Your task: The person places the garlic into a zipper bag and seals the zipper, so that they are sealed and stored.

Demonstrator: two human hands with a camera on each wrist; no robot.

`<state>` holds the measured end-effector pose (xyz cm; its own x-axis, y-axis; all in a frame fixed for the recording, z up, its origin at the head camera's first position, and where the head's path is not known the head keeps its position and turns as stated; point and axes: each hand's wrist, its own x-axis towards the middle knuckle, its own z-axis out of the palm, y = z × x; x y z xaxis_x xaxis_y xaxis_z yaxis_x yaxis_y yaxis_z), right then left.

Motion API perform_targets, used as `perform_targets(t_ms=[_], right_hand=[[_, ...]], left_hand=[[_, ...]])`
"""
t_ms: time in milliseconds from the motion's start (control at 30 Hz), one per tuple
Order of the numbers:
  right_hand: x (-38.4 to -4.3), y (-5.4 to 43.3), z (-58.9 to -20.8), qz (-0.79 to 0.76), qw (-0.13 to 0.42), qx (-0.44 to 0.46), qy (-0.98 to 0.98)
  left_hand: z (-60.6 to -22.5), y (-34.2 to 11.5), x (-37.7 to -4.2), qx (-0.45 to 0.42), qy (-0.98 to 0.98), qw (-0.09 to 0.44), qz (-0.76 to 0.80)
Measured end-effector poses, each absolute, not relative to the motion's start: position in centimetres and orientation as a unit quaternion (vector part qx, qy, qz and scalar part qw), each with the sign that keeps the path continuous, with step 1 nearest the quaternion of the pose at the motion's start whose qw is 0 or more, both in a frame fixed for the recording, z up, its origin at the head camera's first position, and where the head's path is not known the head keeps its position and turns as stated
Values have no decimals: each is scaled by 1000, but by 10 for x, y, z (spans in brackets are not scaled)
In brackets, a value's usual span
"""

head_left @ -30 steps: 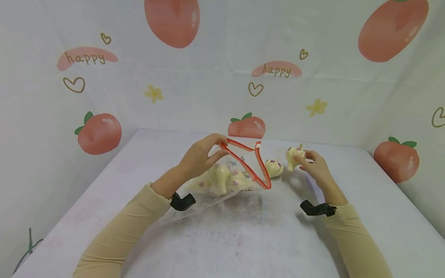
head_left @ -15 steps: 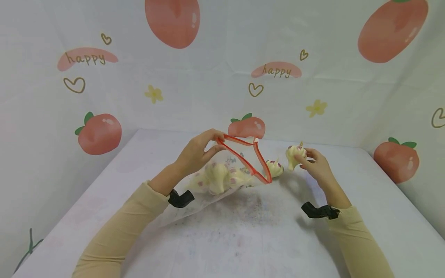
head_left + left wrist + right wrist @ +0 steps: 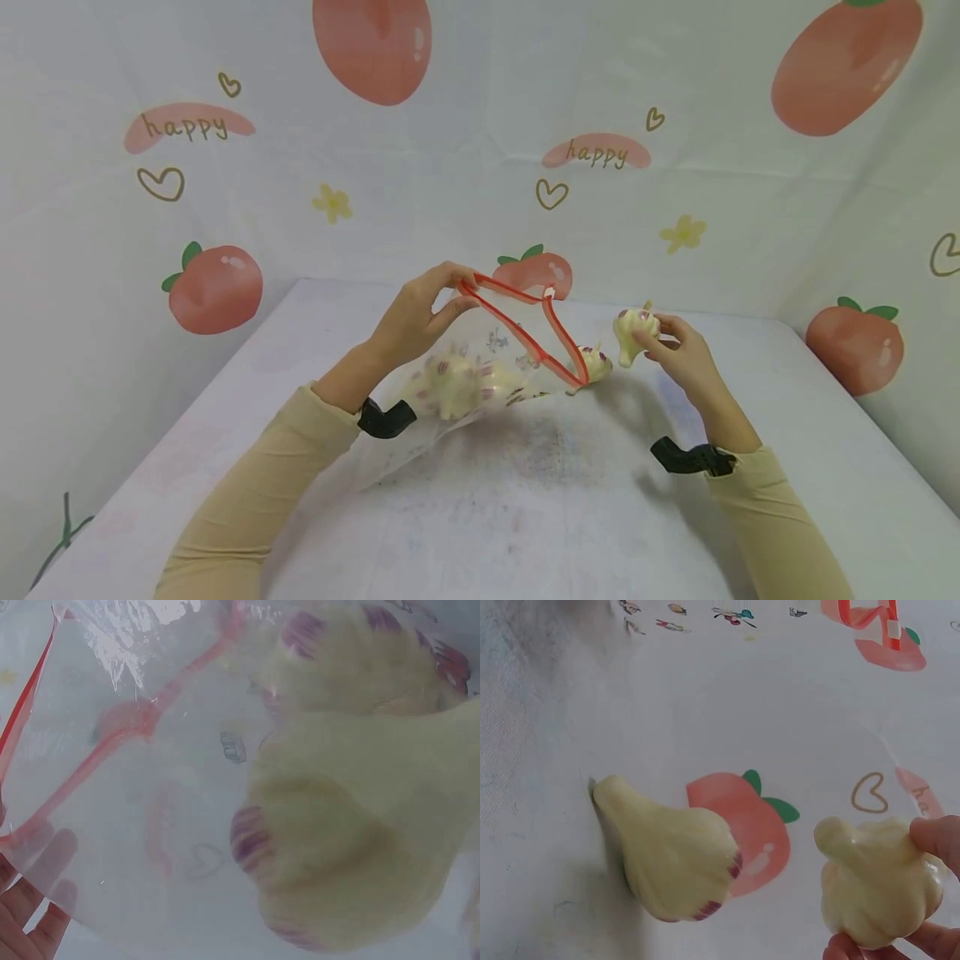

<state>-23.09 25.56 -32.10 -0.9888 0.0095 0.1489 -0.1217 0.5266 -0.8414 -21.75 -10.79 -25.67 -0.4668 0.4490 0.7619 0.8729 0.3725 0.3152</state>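
My left hand (image 3: pixel 420 317) pinches the red-edged rim of a clear zip bag (image 3: pixel 517 329), whose mouth gapes toward the right. Inside the bag lie several cream garlic bulbs with purple marks (image 3: pixel 453 387); through the film, the left wrist view shows one large bulb (image 3: pixel 337 862) up close. Raised above the table, a garlic bulb (image 3: pixel 634 333) is gripped between the thumb and fingers of my right hand (image 3: pixel 686 358). Another garlic bulb (image 3: pixel 679 855) lies on the table just beyond the bag's mouth, partly behind its red edge in the head view.
The white table (image 3: pixel 540 517) carries faint dark smudges in front of the bag. Behind it hangs a white printed backdrop (image 3: pixel 450 167) with tomatoes, hearts and flowers. A black wrist camera (image 3: pixel 386 419) sits on the left wrist and another black camera (image 3: pixel 686 457) on the right.
My left hand has lifted the bag's rim up and to the left, and the bulbs inside have shifted slightly left. The right hand still holds its garlic bulb, now marginally higher.
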Motion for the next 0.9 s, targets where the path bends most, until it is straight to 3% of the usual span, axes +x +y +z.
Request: perform_targets(t_ms=[900], right_hand=[[-214, 245, -299, 458, 78, 58, -883]], left_hand=[[-258, -104, -216, -419, -790, 280, -348]])
